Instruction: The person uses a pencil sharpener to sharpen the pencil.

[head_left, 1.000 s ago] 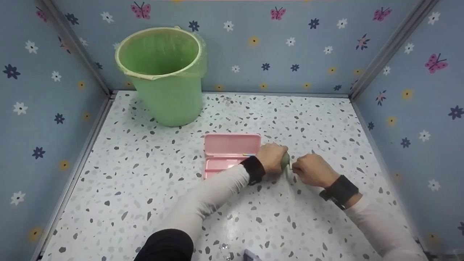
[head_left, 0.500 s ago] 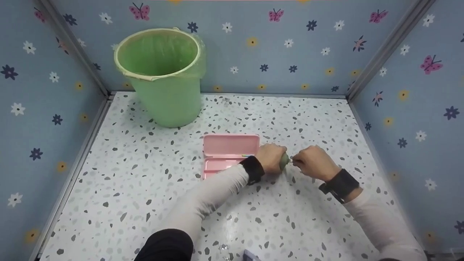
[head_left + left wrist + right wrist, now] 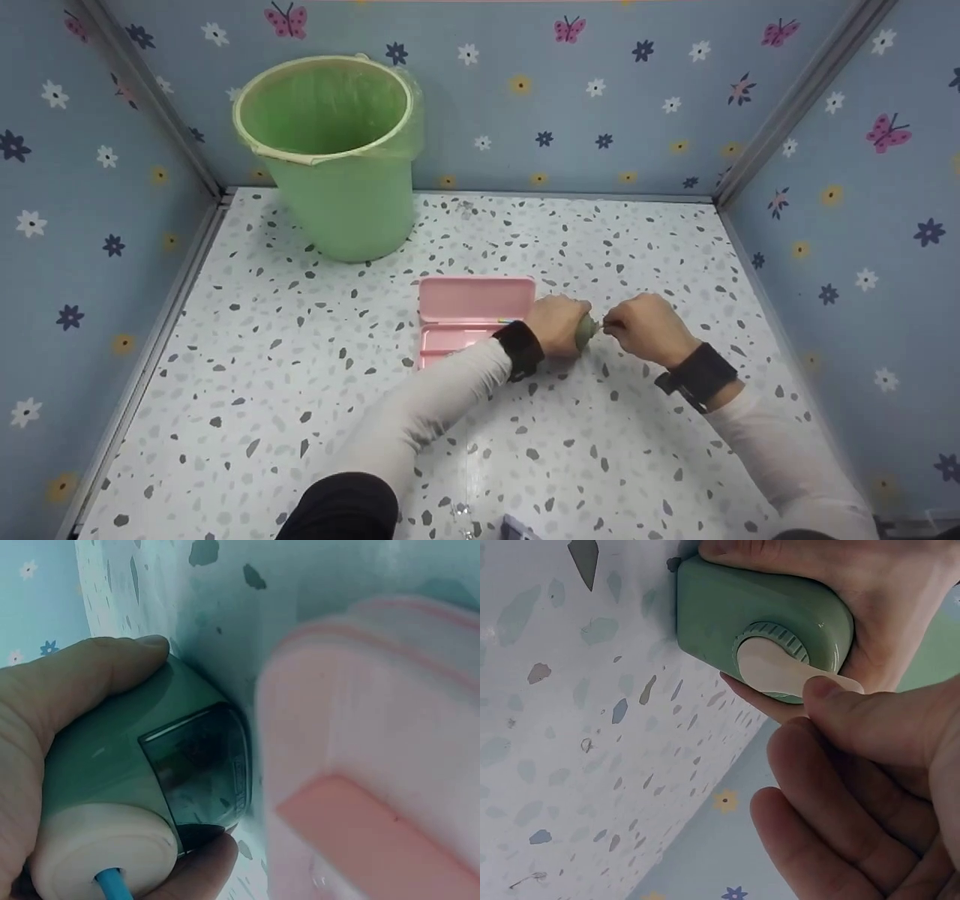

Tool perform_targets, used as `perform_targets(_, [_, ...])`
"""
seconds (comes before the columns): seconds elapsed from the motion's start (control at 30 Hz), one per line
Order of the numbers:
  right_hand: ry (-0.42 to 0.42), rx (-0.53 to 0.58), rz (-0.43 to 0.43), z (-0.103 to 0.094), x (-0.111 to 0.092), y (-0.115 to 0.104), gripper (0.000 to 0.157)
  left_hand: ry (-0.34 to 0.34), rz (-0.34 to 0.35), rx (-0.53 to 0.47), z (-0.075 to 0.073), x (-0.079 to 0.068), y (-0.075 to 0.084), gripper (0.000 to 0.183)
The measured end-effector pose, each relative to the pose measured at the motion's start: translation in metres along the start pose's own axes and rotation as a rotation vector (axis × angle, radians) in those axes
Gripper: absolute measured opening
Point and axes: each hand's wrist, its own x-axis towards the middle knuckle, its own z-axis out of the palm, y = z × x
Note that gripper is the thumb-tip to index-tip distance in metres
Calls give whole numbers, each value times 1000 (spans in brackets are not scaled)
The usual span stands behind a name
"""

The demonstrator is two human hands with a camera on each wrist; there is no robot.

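Observation:
A green hand-crank pencil sharpener [image 3: 584, 332] stands on the speckled table, and my left hand [image 3: 556, 325] grips its body from the left. In the left wrist view a blue pencil [image 3: 114, 883] sits in the hole of its cream front, beside a dark see-through shavings drawer [image 3: 202, 765]. My right hand [image 3: 649, 330] pinches the end of the cream crank handle [image 3: 772, 667] between thumb and fingers, on the side facing away from the pencil. Just left of the sharpener lies an open pink pencil case [image 3: 476, 298], partly covered by my left forearm.
A tall green bin [image 3: 345, 202] with a plastic liner stands at the back left. Flower-patterned walls [image 3: 562, 105] enclose the table at the back and both sides. A greyish-purple object [image 3: 517, 528] peeks in at the front edge. A coloured stick [image 3: 506, 321] lies in the case.
My right hand has risen slightly in the head view, turning the crank handle round. The left hand keeps its grip on the sharpener in nearly the same place.

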Motion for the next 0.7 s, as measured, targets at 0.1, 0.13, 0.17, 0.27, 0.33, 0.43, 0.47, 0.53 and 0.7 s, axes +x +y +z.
perform_targets(0.1, [4,-10,27,-1,3,0,5,-9,-1,-18,-1,0,-1,28])
perform_targets(0.13, [4,-14,35,-1,4,0,5,-9,0,-23,-1,0,-1,28])
perform_targets(0.17, [5,-18,43,-1,5,0,4,-8,2,-26,-1,0,-1,28])
perform_targets(0.27, [9,-11,54,1,6,2,4,-6,4,-31,-1,0,-2,27])
perform_targets(0.33, [15,-14,56,2,7,3,4,-5,6,-27,-1,-1,-3,26])
perform_targets(0.43, [20,-14,67,3,9,6,4,-5,8,-20,-1,0,-3,29])
perform_targets(0.47, [17,-15,72,4,10,7,4,-9,8,-23,-2,0,-3,30])
perform_targets(0.53, [8,-12,83,4,11,8,4,-15,9,-23,-2,0,-3,34])
perform_targets(0.7, [-13,-12,111,5,13,11,6,-32,6,-23,-2,0,-2,41])
